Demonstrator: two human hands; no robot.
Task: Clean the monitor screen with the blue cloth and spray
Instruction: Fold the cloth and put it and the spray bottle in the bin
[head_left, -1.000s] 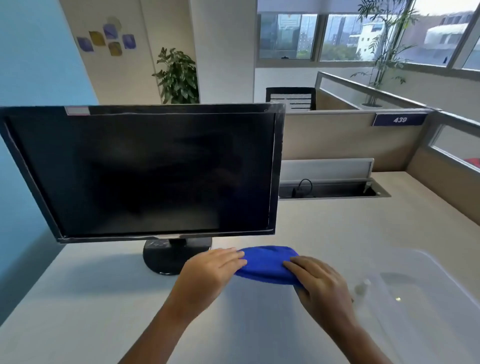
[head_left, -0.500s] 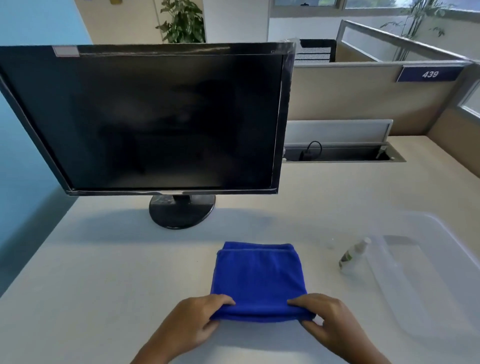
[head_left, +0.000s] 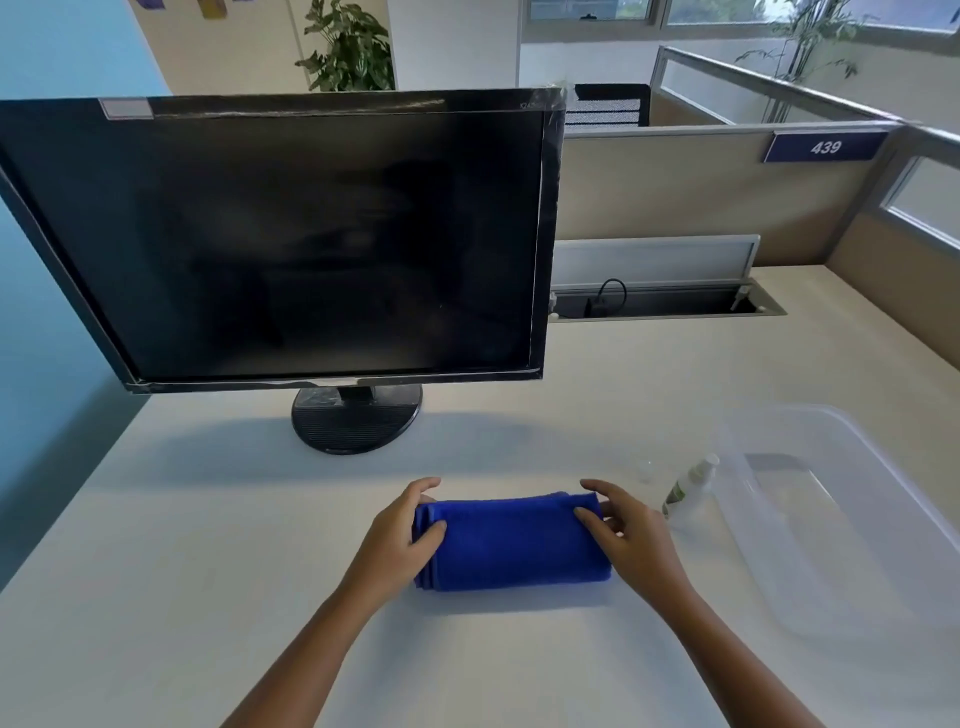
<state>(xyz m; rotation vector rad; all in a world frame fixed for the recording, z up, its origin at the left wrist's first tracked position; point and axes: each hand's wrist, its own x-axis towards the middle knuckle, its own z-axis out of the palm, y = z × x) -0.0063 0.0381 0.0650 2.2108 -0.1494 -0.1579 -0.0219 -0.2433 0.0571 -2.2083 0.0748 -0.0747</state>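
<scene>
Since half a second ago the blue cloth (head_left: 514, 543) has been folded over once more. It was a near-square pad and is now a narrower band, and both hands have gone from its near edge to its ends. The cloth lies flat on the desk (head_left: 156, 571), near centre, long axis left-right. The left hand (head_left: 400, 530) grips the left end, thumb on top, fingers curled over the far edge. The right hand (head_left: 631, 530) holds the right end the same way.

The spray bottle (head_left: 688, 488) lies tilted just right of the right hand, up against the clear bin (head_left: 769, 410), cap end pointing far-right. The right hand is clearly nearer, so it is probably the one to take it. The monitor (head_left: 311, 234) stands far and left of the cloth, screen dark. Only its round base (head_left: 356, 421) sits between them. The cable tray (head_left: 665, 304) is far right, out of the way.
</scene>
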